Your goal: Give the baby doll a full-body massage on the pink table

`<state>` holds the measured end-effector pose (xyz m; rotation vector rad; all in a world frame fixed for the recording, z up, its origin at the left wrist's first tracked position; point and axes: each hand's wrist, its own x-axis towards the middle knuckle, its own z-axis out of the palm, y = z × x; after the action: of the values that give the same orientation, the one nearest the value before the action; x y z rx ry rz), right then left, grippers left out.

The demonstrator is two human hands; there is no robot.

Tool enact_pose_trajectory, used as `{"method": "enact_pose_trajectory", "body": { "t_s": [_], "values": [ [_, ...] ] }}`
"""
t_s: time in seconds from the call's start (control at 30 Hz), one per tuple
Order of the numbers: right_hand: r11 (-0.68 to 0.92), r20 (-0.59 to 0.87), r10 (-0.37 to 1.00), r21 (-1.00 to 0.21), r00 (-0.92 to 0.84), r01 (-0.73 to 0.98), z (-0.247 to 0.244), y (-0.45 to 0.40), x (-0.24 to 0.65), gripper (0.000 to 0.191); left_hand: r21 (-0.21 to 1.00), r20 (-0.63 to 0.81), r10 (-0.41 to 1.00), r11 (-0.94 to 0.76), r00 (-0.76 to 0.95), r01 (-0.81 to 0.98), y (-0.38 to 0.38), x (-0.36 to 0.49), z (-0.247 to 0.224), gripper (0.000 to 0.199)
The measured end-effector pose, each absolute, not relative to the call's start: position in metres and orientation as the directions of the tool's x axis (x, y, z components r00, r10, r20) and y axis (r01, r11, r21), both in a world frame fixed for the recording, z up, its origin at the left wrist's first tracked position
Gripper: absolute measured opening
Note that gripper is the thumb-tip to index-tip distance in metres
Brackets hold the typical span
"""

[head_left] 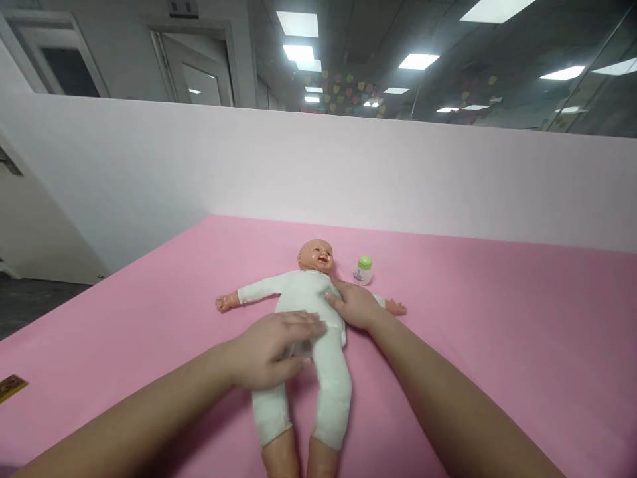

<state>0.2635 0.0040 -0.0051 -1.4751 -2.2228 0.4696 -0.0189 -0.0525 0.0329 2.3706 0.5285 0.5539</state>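
A baby doll [332, 372] in a white cloth suit lies on its back, arms spread wide, with its head toward the far side. Across its hips and lower belly rests my left hand [279, 345], fingers stretched out and nothing held. My right hand [355, 304] lies against the doll's chest and side near the shoulder, fingers apart, covering part of that arm. Just beyond my right hand stands a small jar [363, 271] with a green lid, upright beside the doll's head.
The doll and jar are on a pink padded surface [472, 318]. A white wall [388, 179] borders it at the back, with glass above. A yellow and black label [12, 387] sits at the left edge. A door [40, 226] is at far left.
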Motion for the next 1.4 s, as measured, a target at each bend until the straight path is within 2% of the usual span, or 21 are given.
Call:
{"method": "enact_pose_trajectory", "body": {
  "t_s": [0.17, 0.33, 0.53, 0.77, 0.83, 0.9, 1.0, 1.03, 1.1, 1.2, 1.3, 1.4],
  "values": [
    [0.416, 0.197, 0.908, -0.528, -0.369, 0.741, -0.007, 0.007, 0.266, 0.048, 0.707, 0.212, 0.547, -0.658, 0.81, 0.259, -0.035, -0.016, 0.017, 0.063],
    [0.417, 0.201, 0.907, -0.533, -0.369, 0.736, -0.006, 0.007, 0.265, 0.047, 0.66, 0.24, 0.586, -0.683, 0.774, 0.312, -0.001, 0.001, 0.01, 0.059],
    [0.408, 0.186, 0.911, -0.541, -0.369, 0.735, -0.005, 0.007, 0.268, 0.053, 0.719, 0.294, 0.734, -0.592, 0.613, 0.364, 0.037, 0.011, -0.004, 0.062],
    [0.378, 0.163, 0.923, -0.539, -0.348, 0.753, -0.004, 0.007, 0.268, 0.055, 0.729, 0.337, 0.821, -0.538, 0.462, 0.424, 0.057, -0.011, -0.023, 0.052],
    [0.375, 0.202, 0.927, -0.51, -0.316, 0.774, -0.001, 0.005, 0.268, 0.059, 0.731, 0.334, 0.842, -0.516, 0.424, 0.447, 0.061, -0.018, -0.028, 0.051],
    [0.439, 0.331, 0.892, -0.462, -0.31, 0.77, 0.007, -0.003, 0.264, 0.059, 0.753, 0.325, 0.86, -0.487, 0.393, 0.442, 0.064, -0.021, -0.031, 0.05],
    [0.673, 0.512, 0.731, -0.437, -0.451, 0.596, 0.025, -0.027, 0.248, 0.046, 0.792, 0.313, 0.873, -0.458, 0.375, 0.404, 0.066, -0.022, -0.033, 0.05],
    [0.737, 0.511, 0.676, -0.465, -0.531, 0.49, 0.031, -0.036, 0.239, 0.043, 0.803, 0.31, 0.875, -0.45, 0.372, 0.39, 0.066, -0.021, -0.033, 0.05],
    [0.768, 0.435, 0.598, -0.551, -0.673, 0.326, 0.037, -0.053, 0.22, 0.036, 0.819, 0.31, 0.88, -0.44, 0.36, 0.37, 0.066, -0.021, -0.034, 0.05],
    [0.773, 0.383, 0.514, -0.595, -0.767, 0.221, 0.032, -0.064, 0.2, 0.031, 0.796, 0.334, 0.874, -0.462, 0.352, 0.392, 0.066, -0.021, -0.036, 0.052],
    [0.788, 0.423, 0.561, -0.537, -0.712, 0.302, 0.017, -0.053, 0.199, 0.038, 0.724, 0.357, 0.847, -0.517, 0.393, 0.456, 0.067, -0.02, -0.037, 0.053],
    [0.713, 0.359, 0.693, -0.47, -0.625, 0.521, 0.006, -0.031, 0.212, 0.051, 0.698, 0.375, 0.836, -0.539, 0.401, 0.471, 0.067, -0.02, -0.038, 0.05]
  ]
}}
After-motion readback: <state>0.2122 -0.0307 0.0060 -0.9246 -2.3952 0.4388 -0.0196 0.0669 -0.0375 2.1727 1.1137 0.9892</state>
